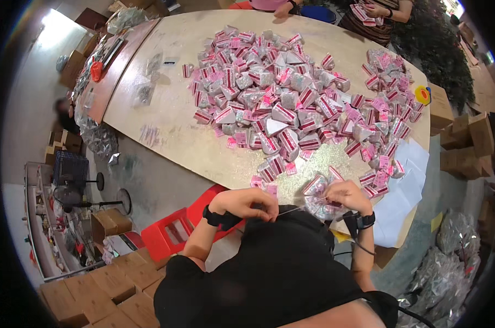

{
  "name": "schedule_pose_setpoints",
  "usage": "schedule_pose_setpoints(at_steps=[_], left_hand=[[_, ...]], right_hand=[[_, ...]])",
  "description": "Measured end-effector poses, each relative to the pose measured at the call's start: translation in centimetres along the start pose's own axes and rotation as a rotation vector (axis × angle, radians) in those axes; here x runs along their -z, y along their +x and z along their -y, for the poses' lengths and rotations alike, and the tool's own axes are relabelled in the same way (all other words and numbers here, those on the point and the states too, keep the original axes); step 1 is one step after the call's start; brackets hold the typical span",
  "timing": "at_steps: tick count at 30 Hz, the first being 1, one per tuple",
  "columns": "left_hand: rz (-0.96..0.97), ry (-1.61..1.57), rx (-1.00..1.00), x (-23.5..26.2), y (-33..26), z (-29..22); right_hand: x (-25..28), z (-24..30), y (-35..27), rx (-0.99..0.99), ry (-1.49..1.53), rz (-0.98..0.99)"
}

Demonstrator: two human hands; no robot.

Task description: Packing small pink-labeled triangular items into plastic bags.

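Observation:
At the near edge of the table, my left hand (250, 203) is closed in a pinch on one end of a thin pale strand (291, 210). The strand runs across to my right hand (347, 195), whose fingers are closed on a small clear bag (318, 201) with shiny, glittery contents. What exactly lies under the right fingertips is hidden. Just beyond the hands, a large heap of small wedge-shaped clear packets (283, 113) with pink and white labels covers the middle of the table (176, 117).
White sheets (392, 202) lie at the table's right edge, and a yellow tape dispenser (422, 95) sits farther back. A red plastic stool (173, 232) stands by my left arm. Cardboard boxes (102, 284) are stacked lower left. Across the table, a person's hands (376, 11) hold packets.

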State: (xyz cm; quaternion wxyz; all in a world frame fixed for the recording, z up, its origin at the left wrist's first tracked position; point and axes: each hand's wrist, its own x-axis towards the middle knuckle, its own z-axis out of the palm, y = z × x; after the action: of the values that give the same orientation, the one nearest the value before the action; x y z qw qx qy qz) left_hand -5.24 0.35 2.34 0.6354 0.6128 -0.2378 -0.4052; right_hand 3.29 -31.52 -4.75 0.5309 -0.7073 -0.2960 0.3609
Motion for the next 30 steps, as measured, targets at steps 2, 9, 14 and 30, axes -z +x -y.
schedule_pose_setpoints(at_steps=[2, 9, 14, 30], left_hand=[[0.044, -0.006, -0.087, -0.6, -1.1, 0.7], [-0.190, -0.140, 0.084, -0.9, -7.9, 0.8], [-0.854, -0.447, -0.101, -0.6, -11.8, 3.4], [-0.867, 0.767, 0.651, 3.7, 2.0, 22.3]], right_hand=[[1.0, 1.3, 0.3, 0.144, 0.128, 0.139], [2.5, 1.8, 0.3, 0.122, 0.125, 0.070], [5.1, -0.3, -0.3, 0.192, 0.257, -0.139], [22.4, 11.7, 0.4, 0.983, 0.103, -1.384]])
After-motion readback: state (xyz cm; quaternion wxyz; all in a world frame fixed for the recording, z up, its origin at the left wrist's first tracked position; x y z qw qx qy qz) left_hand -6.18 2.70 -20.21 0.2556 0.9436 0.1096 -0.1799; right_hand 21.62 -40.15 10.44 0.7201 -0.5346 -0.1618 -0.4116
